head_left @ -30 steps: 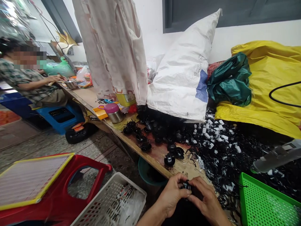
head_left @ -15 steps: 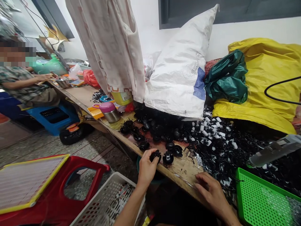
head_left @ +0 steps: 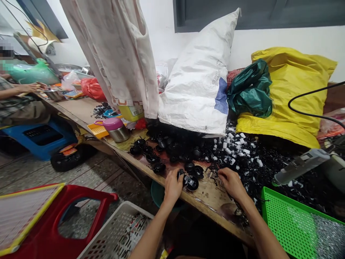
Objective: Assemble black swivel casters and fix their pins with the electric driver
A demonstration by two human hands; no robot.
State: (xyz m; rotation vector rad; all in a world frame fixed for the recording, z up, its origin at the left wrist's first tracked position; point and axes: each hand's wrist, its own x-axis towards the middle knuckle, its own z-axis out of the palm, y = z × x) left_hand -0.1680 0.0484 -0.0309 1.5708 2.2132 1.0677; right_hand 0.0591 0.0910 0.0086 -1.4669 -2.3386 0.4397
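My left hand (head_left: pixel 173 186) is closed at the table's front edge around a small black plastic part (head_left: pixel 180 174), mostly hidden by the fingers. Just right of it lies a round black piece (head_left: pixel 193 185) with a clear or silvery bit on top. Behind these are domed black shells (head_left: pixel 189 166) and a black disc-like piece (head_left: pixel 199 171). My right hand (head_left: pixel 232 182) has its fingertips pinched together over the wood, beside small black strips (head_left: pixel 213 169) and thin silvery slivers; what the fingers hold, if anything, is too small to tell.
A heap of black parts with white blocks (head_left: pixel 232 144) covers the right of the table, near a grey handheld tool (head_left: pixel 302 166) and a green basket (head_left: pixel 283 216). A steel cup (head_left: pixel 118 133) stands left. A white basket (head_left: pixel 121 230) sits below. Another person's hand (head_left: pixel 31 88) is far left.
My right hand has moved from the table's front edge further in, and its parted fingers have come together. My left hand stays around the black part. The view has shifted slightly.
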